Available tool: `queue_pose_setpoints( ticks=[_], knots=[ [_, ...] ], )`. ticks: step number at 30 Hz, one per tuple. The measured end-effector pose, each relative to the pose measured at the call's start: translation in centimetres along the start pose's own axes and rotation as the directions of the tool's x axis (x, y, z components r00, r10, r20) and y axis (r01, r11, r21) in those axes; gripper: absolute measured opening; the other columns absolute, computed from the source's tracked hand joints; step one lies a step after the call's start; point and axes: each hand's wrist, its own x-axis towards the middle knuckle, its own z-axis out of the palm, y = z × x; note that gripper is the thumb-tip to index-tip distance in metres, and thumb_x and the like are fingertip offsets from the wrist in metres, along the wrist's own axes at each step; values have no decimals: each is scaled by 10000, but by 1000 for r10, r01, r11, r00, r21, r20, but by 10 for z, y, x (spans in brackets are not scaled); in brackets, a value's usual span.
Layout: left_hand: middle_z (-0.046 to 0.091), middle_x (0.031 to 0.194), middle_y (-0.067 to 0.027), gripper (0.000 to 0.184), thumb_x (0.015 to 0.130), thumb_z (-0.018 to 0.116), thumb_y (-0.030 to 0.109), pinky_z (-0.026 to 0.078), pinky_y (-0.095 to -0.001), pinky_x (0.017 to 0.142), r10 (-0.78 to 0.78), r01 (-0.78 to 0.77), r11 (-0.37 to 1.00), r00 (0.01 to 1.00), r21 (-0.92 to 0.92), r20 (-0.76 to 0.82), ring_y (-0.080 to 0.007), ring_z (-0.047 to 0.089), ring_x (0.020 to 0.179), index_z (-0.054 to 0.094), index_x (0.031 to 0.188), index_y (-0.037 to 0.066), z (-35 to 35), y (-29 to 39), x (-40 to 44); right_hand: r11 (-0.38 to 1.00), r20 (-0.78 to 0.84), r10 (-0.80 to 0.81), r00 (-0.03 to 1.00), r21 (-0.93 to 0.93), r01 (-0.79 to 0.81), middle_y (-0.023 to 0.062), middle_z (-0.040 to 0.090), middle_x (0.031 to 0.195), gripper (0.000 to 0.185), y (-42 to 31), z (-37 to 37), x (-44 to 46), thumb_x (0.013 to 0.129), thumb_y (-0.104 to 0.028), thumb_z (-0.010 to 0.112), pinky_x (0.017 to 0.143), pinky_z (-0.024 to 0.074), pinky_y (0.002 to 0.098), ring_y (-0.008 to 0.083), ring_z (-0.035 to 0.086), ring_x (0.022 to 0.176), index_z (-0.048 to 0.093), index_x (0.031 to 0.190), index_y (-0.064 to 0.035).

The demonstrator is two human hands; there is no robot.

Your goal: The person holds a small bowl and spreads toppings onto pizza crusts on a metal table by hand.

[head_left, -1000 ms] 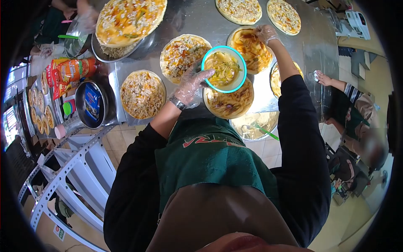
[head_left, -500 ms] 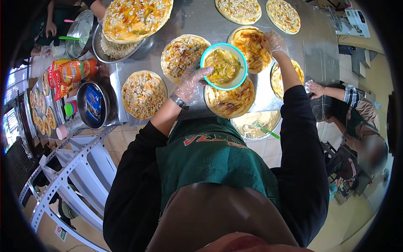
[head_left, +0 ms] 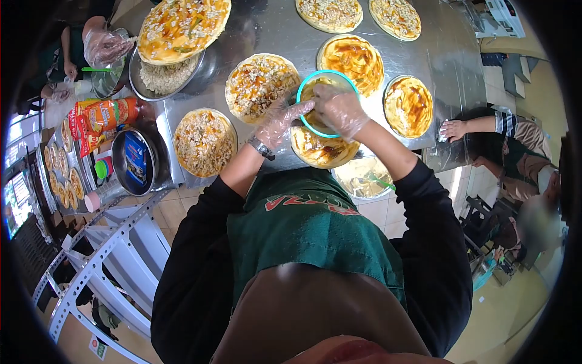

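Observation:
My left hand (head_left: 280, 124), in a clear plastic glove, grips the left side of a turquoise-rimmed bowl (head_left: 301, 89). Inside the bowl is my gloved right hand (head_left: 342, 111); its fingertips are hidden among the contents, so what they hold cannot be made out. Under the bowl lies a round pizza base with brown sauce (head_left: 324, 151). Another sauced base (head_left: 351, 64) lies just beyond the bowl, and a third (head_left: 408, 107) to its right. Left of the bowl are two pizzas with crumbly white topping, one farther (head_left: 257, 85) and one nearer (head_left: 205, 142).
A co-worker's gloved hand (head_left: 109, 47) is beside a raised pizza (head_left: 182, 30) over a metal bowl of white crumbs (head_left: 167, 77). Another person's hand (head_left: 453, 130) holds a white cloth at the table's right edge. A black pan (head_left: 134, 161) and orange packets (head_left: 106, 118) lie left.
My right hand has left the far sauced base and moved down and left into the bowl. My left hand still holds the bowl. The co-worker's gloved hand has come back beside the raised pizza.

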Motion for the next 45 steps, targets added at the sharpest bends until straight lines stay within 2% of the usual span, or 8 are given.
queue_pose_setpoints(
  ticks=[16,18,22,34,35,38,42,45],
  knots=[
    [570,1229,-98,626,847,700,278,514,-377,883,-37,38,998,999,-53,14,-202,586,1097,428,1362,49,8,-2,1,908,-58,30,998,419,-2,92,694,856,175,26,-20,-19,791,-181,697,730,526,351,259,664,776,699,923,-66],
    [569,1228,-100,638,844,703,285,515,-377,882,-29,29,996,1000,-84,11,-201,588,1092,421,1365,47,9,0,3,501,112,245,963,836,-225,68,706,885,192,37,-26,-20,812,-147,722,727,528,291,155,660,781,700,968,-37],
    [569,1224,-94,645,842,709,276,530,-375,859,-26,25,999,1000,-45,-8,-195,598,1070,413,1368,49,0,-1,16,334,189,430,883,875,-350,17,683,871,214,83,-51,-14,827,-158,733,682,500,229,85,612,772,700,1004,-42],
    [590,1192,-67,654,819,738,265,555,-341,775,22,-32,994,995,-103,-96,-172,612,1023,441,1375,93,-23,4,7,705,273,537,798,373,-603,107,710,892,223,195,18,97,812,-218,623,659,533,312,174,680,777,724,979,-111],
    [591,1197,-68,667,814,741,266,554,-350,780,23,-33,994,995,-102,-100,-178,608,1035,435,1381,93,-26,3,6,916,92,338,936,197,-350,112,710,897,212,219,44,100,774,-245,646,690,543,328,187,688,787,732,938,-140],
    [544,1270,-120,721,836,704,290,533,-400,881,34,-38,998,996,-52,-85,-226,586,1117,344,1420,66,-34,0,3,749,205,532,821,338,-570,111,710,849,228,201,43,109,751,-281,673,710,541,337,200,688,780,737,916,-137],
    [547,1269,-115,721,832,706,310,526,-396,889,40,-46,997,994,-57,-102,-221,587,1116,356,1415,71,-31,4,-7,796,104,553,827,228,-561,62,684,728,268,202,48,107,745,-210,732,555,515,264,122,626,585,706,925,-14],
    [555,1260,-110,712,830,709,312,523,-389,887,49,-55,997,992,-52,-116,-214,588,1112,370,1410,75,-33,-1,-8,679,152,588,795,441,-586,44,683,744,224,202,37,98,762,-195,741,570,509,250,115,632,642,697,889,-17]
  ],
)
